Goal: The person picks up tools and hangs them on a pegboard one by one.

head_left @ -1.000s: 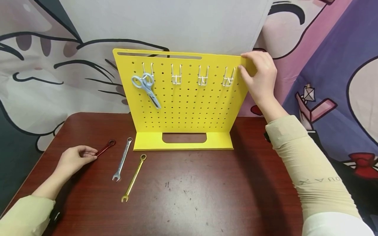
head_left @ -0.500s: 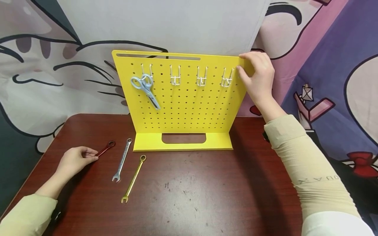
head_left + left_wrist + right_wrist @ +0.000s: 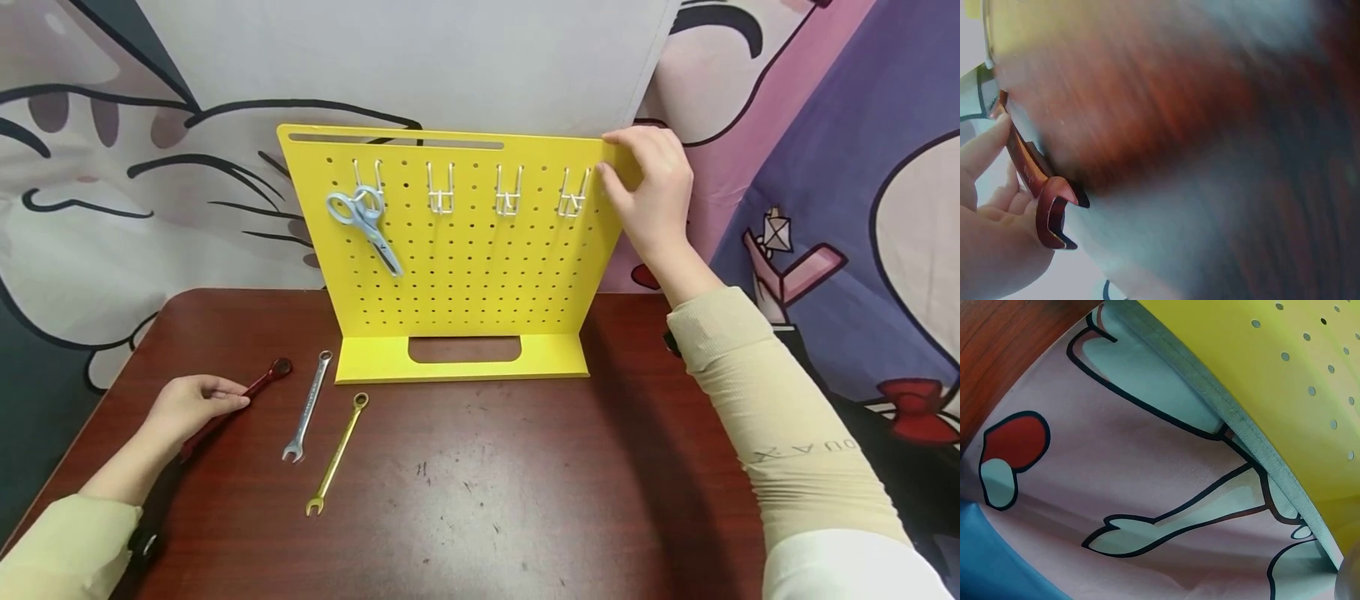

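Observation:
My left hand [image 3: 193, 407] pinches a red combination wrench [image 3: 262, 382] between thumb and fingers at the table's left. In the left wrist view, the open end of the red wrench [image 3: 1054, 209] points toward the camera. A silver wrench [image 3: 307, 408] and a gold wrench [image 3: 337, 457] lie side by side to the right of that hand. My right hand [image 3: 660, 187] grips the top right corner of a yellow pegboard [image 3: 465, 275], thumb on its front face. Light blue scissors [image 3: 366, 221] hang by a handle loop from the leftmost hook on the board.
Three more white wire hooks [image 3: 441, 200] run along the pegboard's upper part, with nothing on them. The board stands on its yellow foot [image 3: 375, 360] at the back of the dark red wooden table [image 3: 540, 492]. A cartoon-printed cloth [image 3: 217, 250] hangs close behind.
The red wrench has come up slightly in my left hand, and its lower end now shows behind the wrist. My right hand keeps its hold on the pegboard corner.

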Demonstrator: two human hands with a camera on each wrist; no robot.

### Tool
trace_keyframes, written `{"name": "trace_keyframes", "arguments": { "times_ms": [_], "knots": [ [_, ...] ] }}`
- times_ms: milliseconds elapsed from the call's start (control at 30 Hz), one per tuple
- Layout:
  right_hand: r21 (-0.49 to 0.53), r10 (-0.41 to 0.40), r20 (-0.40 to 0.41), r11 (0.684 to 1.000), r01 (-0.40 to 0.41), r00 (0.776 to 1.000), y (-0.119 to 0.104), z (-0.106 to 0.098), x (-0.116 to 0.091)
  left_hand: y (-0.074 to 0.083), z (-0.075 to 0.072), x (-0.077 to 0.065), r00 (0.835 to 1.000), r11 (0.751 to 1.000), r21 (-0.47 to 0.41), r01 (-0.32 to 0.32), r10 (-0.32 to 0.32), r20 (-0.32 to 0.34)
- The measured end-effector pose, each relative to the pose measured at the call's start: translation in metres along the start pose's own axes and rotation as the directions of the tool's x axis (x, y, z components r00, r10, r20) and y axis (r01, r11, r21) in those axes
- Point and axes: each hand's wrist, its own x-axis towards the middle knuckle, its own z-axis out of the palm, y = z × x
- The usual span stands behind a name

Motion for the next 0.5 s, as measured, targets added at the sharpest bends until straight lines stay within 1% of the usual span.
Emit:
{"name": "trace_keyframes", "arguments": {
  "times_ms": [100,200,267,367,433,500],
  "knots": [
    [0.025,0.025,-0.009,0.999,-0.025,1.0,-0.001,0.001,0.0,0.002,-0.003,-0.001,0.999,0.999,-0.034,0.041,-0.041,0.018],
    [0.028,0.027,-0.009,0.999,-0.026,1.0,-0.002,0.003,0.001,0.005,-0.005,-0.003,0.998,0.996,-0.065,0.06,-0.058,0.021],
    [0.021,0.016,-0.007,1.0,-0.016,1.0,-0.002,0.002,0.001,0.01,-0.005,-0.004,0.998,0.994,-0.091,0.057,-0.056,0.011],
    [-0.005,-0.016,0.006,1.0,0.016,1.0,0.0,0.001,0.001,0.022,-0.003,-0.007,0.999,0.99,-0.132,0.042,-0.044,-0.019],
    [-0.021,-0.033,0.014,0.999,0.034,0.999,0.001,0.0,0.0,0.031,-0.001,-0.008,0.999,0.984,-0.178,0.019,-0.027,-0.045],
    [-0.022,-0.031,0.017,0.999,0.032,0.999,0.002,-0.001,0.0,0.041,0.003,-0.01,0.998,0.975,-0.222,-0.009,-0.006,-0.068]
  ]
}}
